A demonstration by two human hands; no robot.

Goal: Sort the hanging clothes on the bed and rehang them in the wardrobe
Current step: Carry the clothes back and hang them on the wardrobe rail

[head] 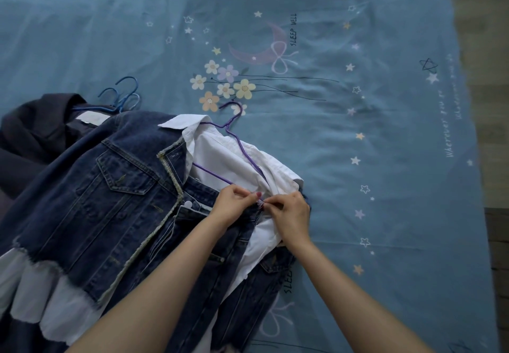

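Both hands, left hand (232, 204) and right hand (291, 216), pinch a small clip (260, 203) on the dark jeans (220, 242), beside the smooth white shirt (228, 157) with its thin purple wire hanger (237, 143).

- Both bare forearms reach in from the bottom edge and converge toward one spot, the left arm slanting up from the lower left, the right arm from the lower right.
- Left hand (230, 204): back of the hand up, wrist straight, fingers curled in, thumb and forefinger tips pinched together at a small clip (260, 203).
- Right hand (291, 214): just right of the clip, back up, knuckles raised, fingers bent, fingertips pinching the same clip from the other side.
- The fingertips of the two hands nearly touch at the clip; a painted nail shows on the left hand.
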